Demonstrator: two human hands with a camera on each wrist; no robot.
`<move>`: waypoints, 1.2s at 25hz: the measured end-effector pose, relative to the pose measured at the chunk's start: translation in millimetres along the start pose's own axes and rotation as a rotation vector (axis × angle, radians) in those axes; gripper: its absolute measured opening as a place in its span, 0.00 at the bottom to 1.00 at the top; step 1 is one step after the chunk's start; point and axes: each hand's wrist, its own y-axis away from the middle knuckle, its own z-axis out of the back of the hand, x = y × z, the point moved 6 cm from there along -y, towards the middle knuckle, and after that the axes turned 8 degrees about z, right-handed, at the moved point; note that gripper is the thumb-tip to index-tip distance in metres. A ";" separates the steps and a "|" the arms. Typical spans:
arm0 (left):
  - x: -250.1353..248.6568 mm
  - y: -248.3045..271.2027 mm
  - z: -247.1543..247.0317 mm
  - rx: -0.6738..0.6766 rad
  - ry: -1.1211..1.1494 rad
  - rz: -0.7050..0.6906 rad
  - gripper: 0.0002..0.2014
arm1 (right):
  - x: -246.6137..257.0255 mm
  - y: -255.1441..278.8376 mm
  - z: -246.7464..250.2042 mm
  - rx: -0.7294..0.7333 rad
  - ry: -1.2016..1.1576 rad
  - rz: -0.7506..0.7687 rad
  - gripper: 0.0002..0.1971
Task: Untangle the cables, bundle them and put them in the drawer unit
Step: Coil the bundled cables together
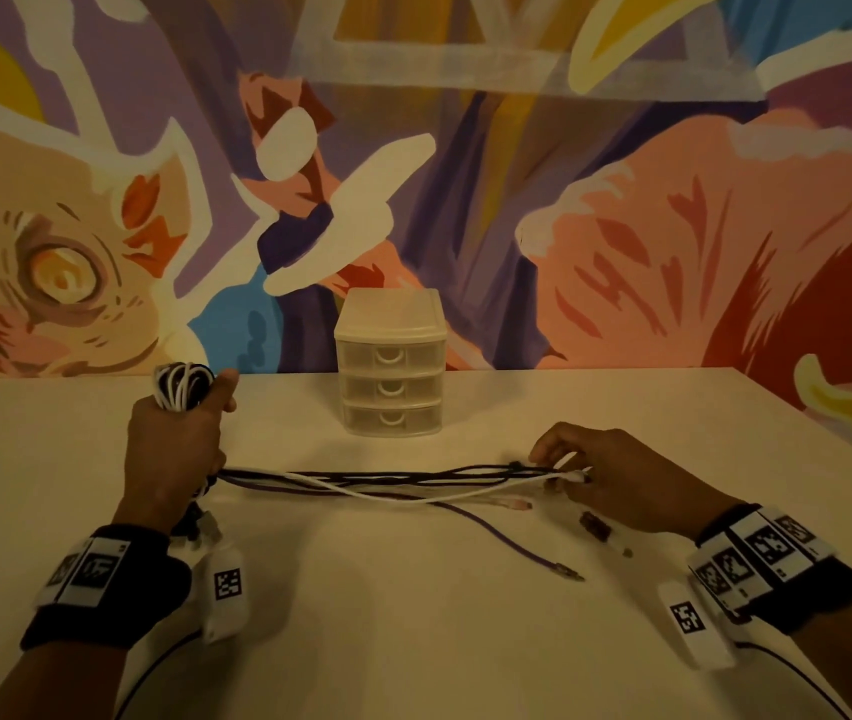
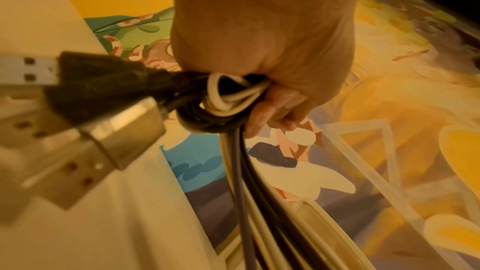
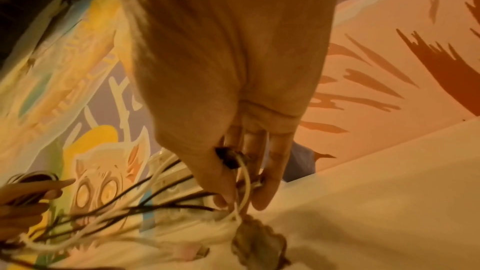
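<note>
My left hand [image 1: 174, 433] grips a coiled bundle of black and white cables [image 1: 182, 389], its loops sticking up above the fist. In the left wrist view the fist [image 2: 259, 65] closes round the loops [image 2: 228, 98], and USB plugs [image 2: 85, 147] hang close to the camera. Several black, white and purple cable strands [image 1: 382, 483] stretch across the table to my right hand [image 1: 616, 478], which pinches their ends [image 1: 572, 475]. In the right wrist view the fingertips [image 3: 262, 196] hold a white cable [image 3: 245, 180] and a dark plug [image 3: 228, 157]. The translucent three-drawer unit [image 1: 391, 363] stands behind, drawers closed.
A loose purple cable end with a jack plug [image 1: 567, 571] lies on the pale table [image 1: 413, 641] near me, beside a dark plug [image 1: 595, 524]. A painted mural wall [image 1: 621, 200] rises right behind the drawer unit. The table's right edge [image 1: 829, 439] slants away.
</note>
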 end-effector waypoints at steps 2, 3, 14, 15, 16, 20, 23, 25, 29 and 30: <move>1.5 0.1 -0.2 -0.002 0.001 -0.004 0.24 | -2.0 0.9 3.0 -0.023 -0.014 -0.010 0.17; 1.8 0.3 -0.1 -0.005 -0.001 -0.004 0.24 | -4.7 1.6 4.0 -0.037 0.001 -0.016 0.16; 3.4 -3.6 19.2 -0.082 -0.025 0.008 0.23 | -22.9 26.9 19.9 0.128 0.106 -0.035 0.28; 4.2 -3.9 18.7 -0.078 -0.026 0.007 0.23 | -14.4 25.9 19.3 0.098 0.071 -0.011 0.23; 4.5 -4.2 17.2 -0.076 -0.028 0.004 0.23 | 2.1 25.0 17.8 0.082 0.027 0.004 0.15; 5.6 -4.9 13.8 -0.072 -0.035 0.007 0.23 | 62.5 15.9 -10.1 0.265 0.092 0.108 0.26; 6.1 -3.9 13.7 -0.072 -0.030 0.008 0.23 | 73.8 7.1 -36.2 0.335 0.290 0.268 0.25; 6.4 -3.8 14.2 -0.073 -0.028 0.008 0.23 | 74.6 5.6 -39.1 0.342 0.267 0.337 0.13; 6.5 -8.7 25.3 -0.116 -0.035 0.009 0.23 | 55.7 27.0 -4.6 0.476 0.079 0.196 0.04; 6.7 -10.2 29.1 -0.131 -0.030 0.012 0.23 | 47.6 35.1 3.9 0.498 0.019 0.114 0.09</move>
